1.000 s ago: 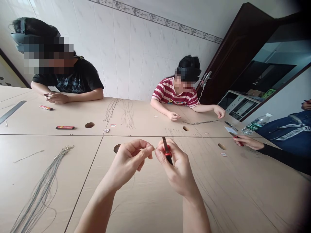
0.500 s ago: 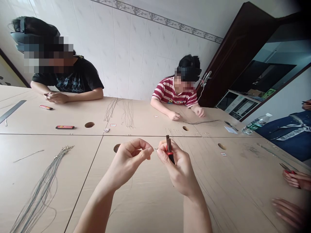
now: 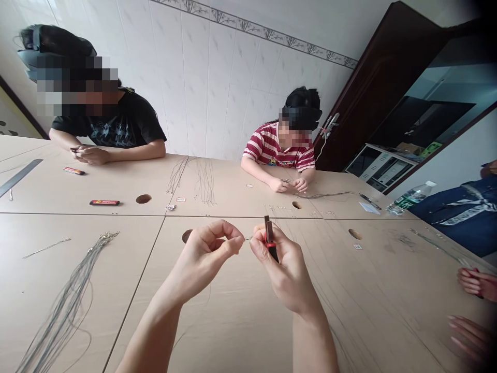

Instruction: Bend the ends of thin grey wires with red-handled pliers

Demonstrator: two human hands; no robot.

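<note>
My left hand (image 3: 209,256) is closed in a pinch, thumb against index finger, above the table in front of me. Between it and my right hand (image 3: 285,267) runs a short piece of thin grey cord (image 3: 247,239), too fine to make out fully. The right thumb and index finger pinch its other end. That same hand grips small pliers (image 3: 269,235) with red and black handles, jaws pointing up and away from me. A bundle of grey cords (image 3: 73,290) with metal ends lies left of my hands, and a separate cord (image 3: 46,248) is beyond it.
Two people sit across the wooden table (image 3: 217,321); another person's hands (image 3: 476,285) are at the right edge. Round holes (image 3: 143,199) pierce the tabletop. A red-black box (image 3: 104,202), more cords (image 3: 204,181) and a water bottle (image 3: 411,198) lie or stand farther back.
My hands stay almost still, still joined by the cord. Across the table, the striped-shirt person's hands have come together. At the right edge, the other person's hands have shifted outward.
</note>
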